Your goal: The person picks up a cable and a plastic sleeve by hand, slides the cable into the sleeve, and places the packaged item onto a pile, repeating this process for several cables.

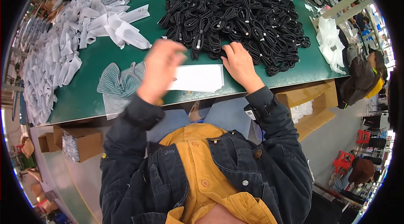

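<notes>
I see my right hand (239,63) resting on the near edge of the big pile of coiled black cables (235,17), at about 12 o'clock on the green worktop (84,93). Its fingers are curled down onto one bundle, but I cannot tell if they are already closed around it. My left hand (162,70) is raised above the worktop and blurred; it seems to hold the left end of a flat stack of white paper sleeves (198,78), though the grip itself I cannot see clearly. This stack lies just in front of me, between the two hands, touching the near rim of the cable pile.

At 10 o'clock there is a wide heap of filled white packets (63,38), and a grey knitted cloth (118,81) lies at 9 o'clock beside the left hand. A cardboard box (311,97) stands under the worktop edge at 3 o'clock.

To do this step well, I think the right hand should take only one tied bundle and lift it straight up, so neighbouring coils do not come along. The left hand should separate only the top sleeve.
</notes>
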The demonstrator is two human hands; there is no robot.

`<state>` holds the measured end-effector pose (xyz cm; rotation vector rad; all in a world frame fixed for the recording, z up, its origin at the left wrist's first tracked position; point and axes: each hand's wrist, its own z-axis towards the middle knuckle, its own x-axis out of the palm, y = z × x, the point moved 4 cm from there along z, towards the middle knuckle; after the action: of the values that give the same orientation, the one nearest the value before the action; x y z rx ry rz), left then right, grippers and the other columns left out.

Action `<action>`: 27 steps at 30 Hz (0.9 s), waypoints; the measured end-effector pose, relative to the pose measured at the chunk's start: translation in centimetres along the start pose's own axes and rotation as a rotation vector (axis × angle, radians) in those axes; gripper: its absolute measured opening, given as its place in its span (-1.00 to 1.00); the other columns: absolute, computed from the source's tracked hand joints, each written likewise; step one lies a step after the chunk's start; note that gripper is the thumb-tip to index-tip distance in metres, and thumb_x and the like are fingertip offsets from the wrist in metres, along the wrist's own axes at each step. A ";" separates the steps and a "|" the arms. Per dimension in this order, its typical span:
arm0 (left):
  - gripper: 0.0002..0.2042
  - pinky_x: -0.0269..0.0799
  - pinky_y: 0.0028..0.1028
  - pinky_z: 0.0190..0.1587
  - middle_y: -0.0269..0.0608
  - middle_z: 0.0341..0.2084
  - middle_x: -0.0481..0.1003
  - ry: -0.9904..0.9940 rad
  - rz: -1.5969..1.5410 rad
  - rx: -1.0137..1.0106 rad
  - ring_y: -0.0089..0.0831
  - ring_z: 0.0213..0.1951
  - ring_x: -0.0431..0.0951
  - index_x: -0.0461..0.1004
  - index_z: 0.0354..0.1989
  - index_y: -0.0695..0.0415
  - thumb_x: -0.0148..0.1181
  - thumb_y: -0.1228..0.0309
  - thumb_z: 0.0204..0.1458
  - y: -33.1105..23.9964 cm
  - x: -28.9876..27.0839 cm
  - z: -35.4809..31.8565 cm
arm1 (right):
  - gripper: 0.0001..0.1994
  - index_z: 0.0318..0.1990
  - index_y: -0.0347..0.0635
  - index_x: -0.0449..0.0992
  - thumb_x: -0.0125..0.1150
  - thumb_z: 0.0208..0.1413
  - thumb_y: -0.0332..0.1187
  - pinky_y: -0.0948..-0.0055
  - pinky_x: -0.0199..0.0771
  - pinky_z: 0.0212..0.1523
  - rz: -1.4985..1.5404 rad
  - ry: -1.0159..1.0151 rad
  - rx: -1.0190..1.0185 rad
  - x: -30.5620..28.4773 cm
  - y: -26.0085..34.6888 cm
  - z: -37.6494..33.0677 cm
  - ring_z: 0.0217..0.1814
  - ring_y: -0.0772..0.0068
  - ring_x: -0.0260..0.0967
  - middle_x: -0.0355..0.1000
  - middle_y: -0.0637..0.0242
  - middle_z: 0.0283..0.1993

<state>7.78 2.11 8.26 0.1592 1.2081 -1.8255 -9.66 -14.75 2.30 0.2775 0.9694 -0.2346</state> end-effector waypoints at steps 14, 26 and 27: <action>-0.92 0.44 -0.34 -0.33 -0.13 -0.42 0.43 0.208 0.017 -0.033 -0.14 -0.42 0.50 0.48 -0.38 0.25 0.27 0.56 -0.01 0.2 10.0 -5.0 | -0.83 -0.27 -0.28 0.54 0.27 0.03 -0.38 0.15 0.45 -0.27 0.098 -0.185 0.245 -1.0 -3.7 1.5 -0.24 0.08 0.40 0.49 0.17 -0.34; -0.96 0.40 -0.41 -0.36 -0.12 -0.45 0.46 0.238 -0.030 -0.091 -0.30 -0.45 0.48 0.48 -0.36 0.27 0.21 0.59 0.04 0.3 9.1 -5.1 | -0.87 -0.18 -0.31 0.51 0.20 0.09 -0.54 0.44 0.32 -0.42 0.563 -0.128 0.327 -5.2 2.2 -6.9 -0.43 0.32 0.31 0.37 0.21 -0.40; -0.96 0.40 -0.43 -0.36 -0.13 -0.45 0.46 0.246 0.068 -0.005 -0.34 -0.45 0.47 0.48 -0.35 0.27 0.20 0.59 0.05 0.2 9.2 -5.2 | -0.85 -0.18 -0.32 0.51 0.21 0.08 -0.56 0.44 0.32 -0.42 0.557 -0.122 0.327 -5.1 2.5 -7.6 -0.43 0.31 0.31 0.36 0.21 -0.39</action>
<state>0.79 0.57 0.52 0.4272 1.3585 -1.7805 -17.56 -9.54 2.84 0.8083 0.6973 0.1032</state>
